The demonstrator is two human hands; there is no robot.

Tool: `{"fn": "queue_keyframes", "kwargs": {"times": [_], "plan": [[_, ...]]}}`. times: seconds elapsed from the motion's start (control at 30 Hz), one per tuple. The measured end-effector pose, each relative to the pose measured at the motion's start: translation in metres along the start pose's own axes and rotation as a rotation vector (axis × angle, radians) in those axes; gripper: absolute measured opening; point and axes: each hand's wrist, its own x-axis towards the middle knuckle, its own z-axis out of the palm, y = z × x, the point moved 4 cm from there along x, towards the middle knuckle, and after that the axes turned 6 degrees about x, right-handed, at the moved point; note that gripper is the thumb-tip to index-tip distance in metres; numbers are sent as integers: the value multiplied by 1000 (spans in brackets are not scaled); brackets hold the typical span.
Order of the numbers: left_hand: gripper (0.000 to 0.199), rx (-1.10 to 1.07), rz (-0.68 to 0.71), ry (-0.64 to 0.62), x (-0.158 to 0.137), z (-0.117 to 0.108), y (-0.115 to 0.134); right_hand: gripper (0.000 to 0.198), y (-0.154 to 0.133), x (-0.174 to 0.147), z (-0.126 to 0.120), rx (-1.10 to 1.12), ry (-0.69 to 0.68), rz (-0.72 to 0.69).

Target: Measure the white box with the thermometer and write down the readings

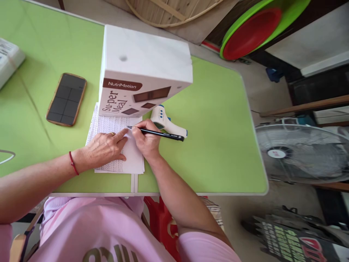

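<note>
Sheets of paper (132, 162) lie stacked at the table's near side, with columns of small handwriting on the left part and blank white on the right. My left hand (105, 148) rests flat on them, fingers apart, its index finger stretched toward the pen's tip. A ring and a red wrist cord are on this side. My right hand (147, 140) is closed around a black pen (170, 135), whose tip is at the paper close to my left index fingertip. Just behind the right hand lies a white and blue handheld thermometer (171, 127).
A large white box (147, 54) stands on the papers' far edge. A phone (67, 99) lies left of it on the green table (218, 145). A white package (9, 60) sits at far left. Beyond the right edge stands a fan (300, 153).
</note>
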Motion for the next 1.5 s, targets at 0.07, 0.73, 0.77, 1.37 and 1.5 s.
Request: {"fn": "queue_keyframes", "kwargs": {"times": [0.07,0.73,0.77,1.37,1.5], "plan": [[55,7,-10,-2,0,0,-1,14,0,0,0,-7,-1,-14],[54,9,-12,-74,2,-1,-3,14,2,-2,2,-31,38,-195],[53,10,-13,-66,2,-1,-3,14,2,-2,2,-34,44,-193],[53,1,-10,41,0,4,-5,15,3,0,1,-52,55,-154],[52,-2,-8,50,0,4,-6,14,4,0,1,-44,49,-156]]}}
